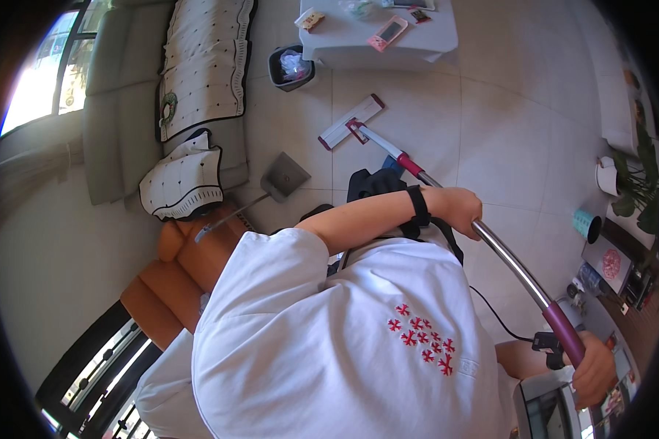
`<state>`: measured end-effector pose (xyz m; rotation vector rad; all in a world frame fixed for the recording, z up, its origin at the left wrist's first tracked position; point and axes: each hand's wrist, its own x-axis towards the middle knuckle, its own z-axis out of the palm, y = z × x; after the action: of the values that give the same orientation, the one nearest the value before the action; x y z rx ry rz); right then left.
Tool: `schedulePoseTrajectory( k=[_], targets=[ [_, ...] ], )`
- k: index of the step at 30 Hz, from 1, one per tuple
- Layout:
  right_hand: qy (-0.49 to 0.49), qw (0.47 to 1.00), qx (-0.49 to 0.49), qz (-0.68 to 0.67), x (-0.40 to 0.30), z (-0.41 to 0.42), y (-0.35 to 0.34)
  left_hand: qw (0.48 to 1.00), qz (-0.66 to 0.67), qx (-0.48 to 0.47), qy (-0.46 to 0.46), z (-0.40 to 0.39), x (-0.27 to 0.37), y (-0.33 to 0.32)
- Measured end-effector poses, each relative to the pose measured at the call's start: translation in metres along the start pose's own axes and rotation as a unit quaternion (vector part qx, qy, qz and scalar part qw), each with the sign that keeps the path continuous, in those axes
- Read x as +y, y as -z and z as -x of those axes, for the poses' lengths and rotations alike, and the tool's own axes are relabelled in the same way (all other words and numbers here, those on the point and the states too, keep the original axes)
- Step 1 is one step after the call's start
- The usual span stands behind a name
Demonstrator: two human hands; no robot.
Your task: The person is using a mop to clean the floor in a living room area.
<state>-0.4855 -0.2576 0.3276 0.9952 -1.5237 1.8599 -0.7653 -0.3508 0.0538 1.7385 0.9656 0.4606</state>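
Both hands are on the long pole of a flat mop. My left hand (454,211) wraps around the chrome middle of the mop pole (513,263), with a black strap on the wrist. Lower right, my right hand (596,367) closes around the dark red grip (564,332) at the pole's upper end; that wrist also wears a strap with a small black device (546,341). The pole slants forward and left to the flat mop head (338,131), a pale plate with dark red ends on the tiled floor (406,99).
Ahead stand a cloth-covered table (362,55) and a bin (277,68) holding a plastic bag. Left are a long-handled dustpan (285,175), a grey sofa (123,71) and an orange leather chair (165,291). Potted plants (631,181) and a teal container (584,224) lie right.
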Motion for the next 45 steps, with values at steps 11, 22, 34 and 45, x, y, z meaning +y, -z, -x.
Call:
schedulePoseTrajectory(
  k=[11,22,34,45],
  targets=[
    [0.093,0.959,0.267,-0.002,0.083,0.054,-0.015,0.994,-0.061,0.007,0.085,0.058,-0.057,0.037],
    [-0.101,0.841,0.5,0.182,0.137,0.063,-0.054,0.985,-0.103,0.04,0.132,0.073,-0.104,0.029],
    [-0.177,0.984,-0.017,-0.005,-0.049,-0.036,-0.044,0.987,0.025,-0.081,-0.134,-0.04,0.036,-0.019],
    [-0.043,0.864,0.405,0.296,-0.095,0.067,-0.086,0.992,0.032,-0.006,-0.121,-0.087,0.029,-0.075]
  ],
)
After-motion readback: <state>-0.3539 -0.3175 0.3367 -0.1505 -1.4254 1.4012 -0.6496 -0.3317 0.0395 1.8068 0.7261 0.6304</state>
